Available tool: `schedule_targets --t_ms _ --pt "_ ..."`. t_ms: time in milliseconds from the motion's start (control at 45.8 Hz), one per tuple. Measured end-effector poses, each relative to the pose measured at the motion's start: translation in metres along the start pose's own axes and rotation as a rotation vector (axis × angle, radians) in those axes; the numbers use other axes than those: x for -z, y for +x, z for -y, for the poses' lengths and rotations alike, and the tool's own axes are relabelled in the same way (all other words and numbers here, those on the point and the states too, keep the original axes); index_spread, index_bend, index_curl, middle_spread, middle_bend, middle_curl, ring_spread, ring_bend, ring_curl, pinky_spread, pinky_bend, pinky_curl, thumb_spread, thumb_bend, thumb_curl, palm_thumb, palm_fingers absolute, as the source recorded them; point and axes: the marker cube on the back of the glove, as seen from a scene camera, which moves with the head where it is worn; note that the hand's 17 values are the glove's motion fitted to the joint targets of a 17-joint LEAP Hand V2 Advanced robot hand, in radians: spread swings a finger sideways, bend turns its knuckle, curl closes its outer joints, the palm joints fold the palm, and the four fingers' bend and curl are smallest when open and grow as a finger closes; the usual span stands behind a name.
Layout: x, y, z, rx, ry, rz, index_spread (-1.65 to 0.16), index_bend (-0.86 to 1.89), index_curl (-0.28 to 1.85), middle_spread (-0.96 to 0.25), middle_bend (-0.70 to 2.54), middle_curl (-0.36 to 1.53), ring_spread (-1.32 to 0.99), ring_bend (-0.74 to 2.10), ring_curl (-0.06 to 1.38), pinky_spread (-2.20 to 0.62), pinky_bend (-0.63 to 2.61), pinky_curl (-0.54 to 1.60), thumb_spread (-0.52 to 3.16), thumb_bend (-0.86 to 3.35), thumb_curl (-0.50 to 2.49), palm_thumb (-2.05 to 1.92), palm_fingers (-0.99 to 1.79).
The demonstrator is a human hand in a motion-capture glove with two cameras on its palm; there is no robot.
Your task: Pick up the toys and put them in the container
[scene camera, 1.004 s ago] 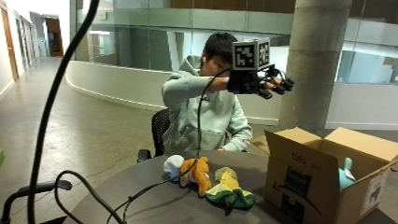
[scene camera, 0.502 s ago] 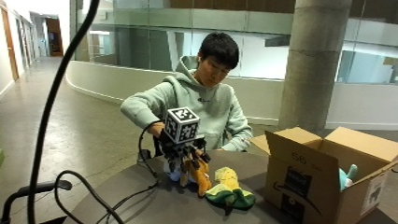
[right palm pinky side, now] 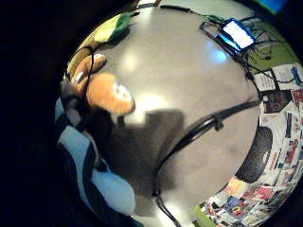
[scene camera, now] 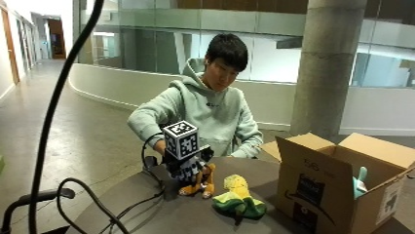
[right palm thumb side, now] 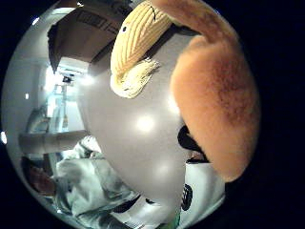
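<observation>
My gloved right hand [scene camera: 186, 165] is down on the toys at the table's near-left part. Its fingers curl over a white and blue plush toy [right palm pinky side: 92, 165], which the hand mostly hides in the outside view. An orange plush toy [scene camera: 198, 185] lies right against it, its head [right palm pinky side: 108, 93] beside the palm and its body [right palm thumb side: 217, 102] close to the thumb side. A yellow corn toy with green husk [scene camera: 238, 197] lies on the table to the right. The open cardboard box [scene camera: 321, 183] stands at the right edge, with a teal toy [scene camera: 358, 181] sticking out.
Black cables [scene camera: 123, 207] run over the round grey table [scene camera: 195, 214] on the left and one crosses it [right palm pinky side: 199, 130]. A device with a lit screen [right palm pinky side: 238, 33] lies beyond the table's edge. The person sits behind the table.
The hand came down from high above the box side to the toys at the left, then sank a little lower onto the white and blue toy.
</observation>
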Motion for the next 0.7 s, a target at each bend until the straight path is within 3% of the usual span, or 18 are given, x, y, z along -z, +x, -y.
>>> schedule_targets --t_ms 218,327,524,699 --pt "0.060 -0.051 -0.006 0.047 -0.220 -0.001 -0.29 0.23 0.05 -0.22 0.87 0.55 -0.25 1.31 0.56 -0.37 0.97 0.40 1.09 0.20 0.60 0.68 1.14" --pt "0.104 -0.093 -0.017 0.073 -0.247 -0.025 -0.29 0.30 0.06 -0.25 0.91 0.59 -0.26 1.29 0.55 -0.38 0.94 0.40 0.99 0.18 0.66 0.69 1.16" --pt "0.203 -0.140 0.038 0.134 -0.082 0.003 -0.29 0.40 0.08 -0.28 0.94 0.65 -0.28 1.29 0.54 -0.39 0.95 0.42 0.87 0.16 0.74 0.69 1.14" --pt "0.246 -0.197 0.090 0.210 0.178 0.149 -0.29 0.45 0.09 -0.29 0.95 0.69 -0.28 1.30 0.54 -0.39 0.95 0.43 0.79 0.15 0.81 0.69 1.13"
